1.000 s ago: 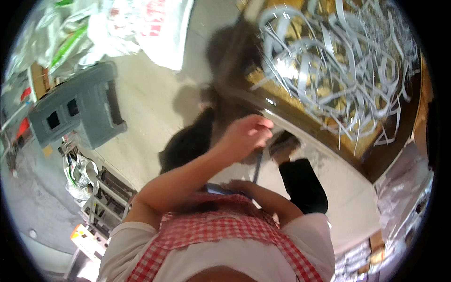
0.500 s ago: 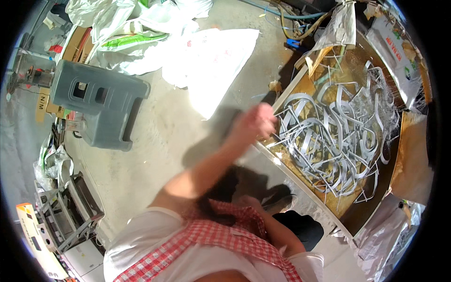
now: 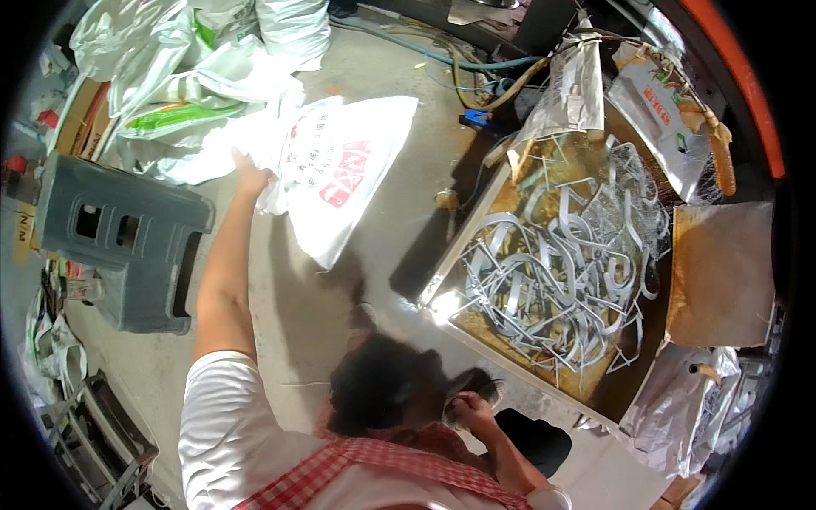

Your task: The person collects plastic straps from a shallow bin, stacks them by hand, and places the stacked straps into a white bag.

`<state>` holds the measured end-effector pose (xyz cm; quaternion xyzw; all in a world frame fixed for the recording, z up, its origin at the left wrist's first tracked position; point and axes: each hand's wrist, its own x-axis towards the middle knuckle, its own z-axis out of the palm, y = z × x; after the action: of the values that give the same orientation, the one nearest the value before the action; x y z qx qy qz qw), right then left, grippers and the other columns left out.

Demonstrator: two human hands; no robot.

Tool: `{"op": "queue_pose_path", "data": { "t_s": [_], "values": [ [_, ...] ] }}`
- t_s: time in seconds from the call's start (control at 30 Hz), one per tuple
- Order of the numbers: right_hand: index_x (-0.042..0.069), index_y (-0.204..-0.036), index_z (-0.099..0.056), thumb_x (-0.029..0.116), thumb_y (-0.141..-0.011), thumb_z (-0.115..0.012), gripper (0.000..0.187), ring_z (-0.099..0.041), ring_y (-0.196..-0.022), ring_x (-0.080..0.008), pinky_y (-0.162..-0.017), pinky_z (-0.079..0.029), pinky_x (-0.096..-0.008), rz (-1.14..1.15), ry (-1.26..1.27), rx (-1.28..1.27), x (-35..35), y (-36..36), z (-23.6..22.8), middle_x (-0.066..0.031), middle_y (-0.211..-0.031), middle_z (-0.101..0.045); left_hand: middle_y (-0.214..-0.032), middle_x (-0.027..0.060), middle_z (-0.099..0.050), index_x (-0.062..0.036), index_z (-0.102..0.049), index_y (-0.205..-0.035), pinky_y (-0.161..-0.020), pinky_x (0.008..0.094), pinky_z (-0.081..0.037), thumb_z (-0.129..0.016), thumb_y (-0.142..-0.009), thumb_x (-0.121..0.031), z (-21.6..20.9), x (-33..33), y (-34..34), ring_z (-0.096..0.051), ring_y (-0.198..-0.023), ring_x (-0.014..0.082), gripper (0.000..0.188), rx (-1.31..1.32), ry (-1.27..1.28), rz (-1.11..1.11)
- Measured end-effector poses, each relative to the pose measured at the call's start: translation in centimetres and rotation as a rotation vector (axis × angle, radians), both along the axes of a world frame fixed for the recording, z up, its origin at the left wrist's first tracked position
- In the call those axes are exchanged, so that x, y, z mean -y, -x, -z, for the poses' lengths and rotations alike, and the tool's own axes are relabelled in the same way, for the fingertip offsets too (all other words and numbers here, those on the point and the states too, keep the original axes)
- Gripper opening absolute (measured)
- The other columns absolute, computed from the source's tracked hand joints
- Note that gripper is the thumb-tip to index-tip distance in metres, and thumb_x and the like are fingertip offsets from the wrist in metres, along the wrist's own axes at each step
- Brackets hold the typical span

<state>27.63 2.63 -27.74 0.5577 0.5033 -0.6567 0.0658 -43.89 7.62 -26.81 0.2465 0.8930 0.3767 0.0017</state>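
My left arm reaches forward, and my left hand grips the gathered edge of a white woven sack with red print, which lies on the floor. Beyond that hand is a heap of other white plastic sacks, some with green stripes. Low in front of my body, my right hand is closed with its fingers curled; what it holds, if anything, cannot be made out. A shoe lies just beside it, and the red-checked apron partly covers my lap.
To the right stands a wide box holding tangled grey plastic strips and clear shreds. A grey plastic step stool is at the left. Hoses run along the back, near a blue clip. Metal racks stand lower left.
My left hand has swung from the near edge of the box leftward and forward to the white sack, and now grips it. The whole view has shifted with my head.
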Motion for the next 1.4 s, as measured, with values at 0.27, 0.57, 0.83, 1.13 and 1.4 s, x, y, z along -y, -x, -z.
{"op": "queue_pose_path", "data": {
  "t_s": [0.27, 0.57, 0.83, 1.13, 1.4],
  "values": [
    [0.007, -0.104, -0.057, 0.027, -0.083, -0.057, 0.029, -0.059, -0.092, -0.0326, -0.076, -0.047, -0.0381, -0.544, -0.483, 0.176, -2.8, 2.9, -4.3, -0.0163, -0.098, -0.061, -0.069, 0.0098, -0.057, 0.0034, -0.054, -0.096, -0.044, 0.0252, -0.043, -0.06, -0.079, -0.016, -6.2, -2.6, -10.6, -0.054, -0.055, 0.0167, 0.026, 0.7, -0.104, 0.208],
    [0.004, -0.107, -0.053, 0.022, -0.083, -0.058, 0.03, -0.06, -0.087, -0.0339, -0.074, -0.047, -0.0372, -0.504, -0.635, 0.096, -1.6, 4.5, -10.1, -0.0177, -0.092, -0.063, -0.102, 0.0244, -0.049, 0.0064, -0.033, -0.115, -0.07, 0.0353, -0.055, -0.035, -0.093, -0.012, -16.1, -0.2, -16.0, -0.057, -0.084, 0.0311, 0.029, 1.335, -1.413, -0.219],
    [0.004, -0.107, -0.056, 0.022, -0.082, -0.059, 0.031, -0.058, -0.093, -0.0342, -0.079, -0.045, -0.0373, -0.438, -0.584, 0.029, -0.3, 0.8, -15.5, -0.0195, -0.097, -0.061, -0.124, 0.0208, -0.04, 0.0047, -0.025, -0.129, -0.089, 0.0397, -0.049, -0.022, -0.097, -0.026, -22.1, -1.6, -22.5, -0.049, -0.108, 0.0328, 0.045, 1.504, -1.727, -0.127],
    [0.004, -0.107, -0.052, 0.024, -0.084, -0.06, 0.031, -0.05, -0.069, -0.0105, -0.064, -0.043, -0.0238, 0.176, -0.362, -0.495, -8.9, 8.9, -15.7, -0.0021, -0.082, -0.054, -0.122, 0.0215, -0.045, 0.0025, -0.027, -0.131, -0.088, 0.0432, -0.049, -0.019, -0.097, -0.031, -28.8, -1.6, -23.9, -0.049, -0.11, 0.0336, 0.049, 1.659, -1.901, -0.187],
    [-0.006, -0.11, -0.045, 0.006, -0.061, -0.063, 0.053, -0.056, -0.089, -0.0277, -0.077, -0.046, -0.0345, 0.383, -0.583, -0.331, -10.1, 20.7, -9.1, -0.0184, -0.098, -0.056, -0.135, 0.0155, -0.036, 0.0021, -0.027, -0.133, -0.104, 0.0385, -0.029, -0.028, -0.095, -0.035, -27.5, -2.0, -32.5, -0.034, -0.124, 0.0284, 0.053, 1.325, -1.373, 0.051]
  ]
}}
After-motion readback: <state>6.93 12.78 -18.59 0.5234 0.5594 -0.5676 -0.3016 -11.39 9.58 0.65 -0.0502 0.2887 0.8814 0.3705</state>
